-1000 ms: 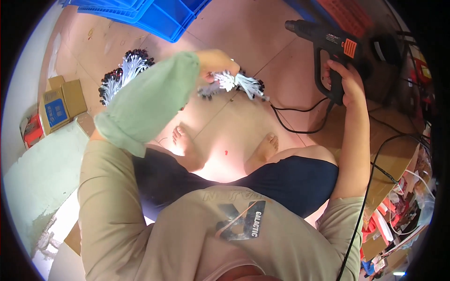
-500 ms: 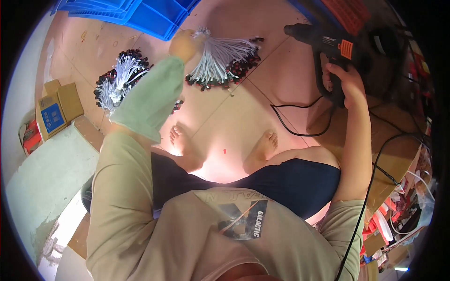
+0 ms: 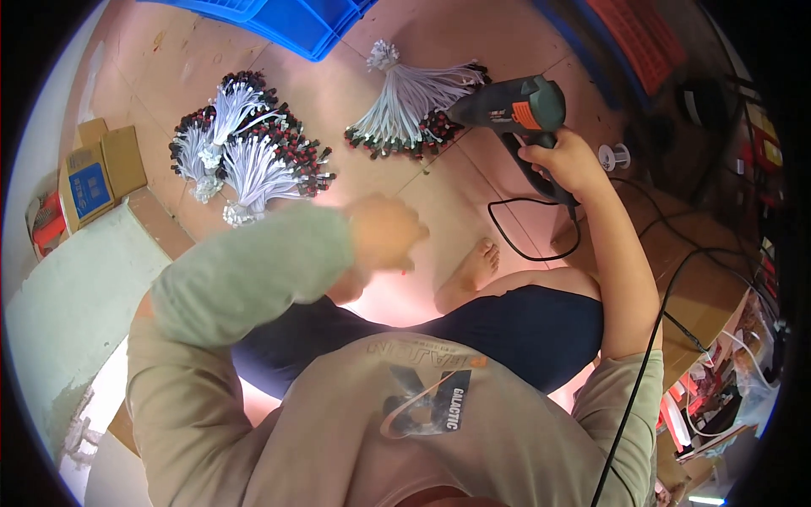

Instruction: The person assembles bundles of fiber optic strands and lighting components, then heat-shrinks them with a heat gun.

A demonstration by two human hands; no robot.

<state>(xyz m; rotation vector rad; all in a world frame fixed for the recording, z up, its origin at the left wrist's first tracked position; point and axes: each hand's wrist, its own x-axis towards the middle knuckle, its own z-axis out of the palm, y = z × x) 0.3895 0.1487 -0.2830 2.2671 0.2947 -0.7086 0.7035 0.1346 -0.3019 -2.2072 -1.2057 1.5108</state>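
A dark green and black heat gun [image 3: 517, 110] is held by its handle in my right hand [image 3: 568, 165], fingers wrapped round it. Its nozzle points left, at the dark-tipped ends of a fanned bundle of white wires [image 3: 397, 106] on the tiled floor; whether it touches them I cannot tell. My left hand [image 3: 390, 232], smeared by motion, hovers over the floor in front of my lap, and its fingers are not clear. Several more white wire bundles [image 3: 258, 169] with black and red ends lie together on the floor, farther left.
A blue plastic crate [image 3: 296, 25] stands at the far edge. At left is an open cardboard box [image 3: 106, 177]. A black cord [image 3: 528, 256] loops from the heat gun beside a large carton [image 3: 701, 296] at right. A white spool [image 3: 614, 157] lies near my right wrist.
My left hand has left the tied end of the fanned wire bundle and drawn back toward my lap. My right hand has brought the heat gun left and nearer, its nozzle now at the bundle's ends.
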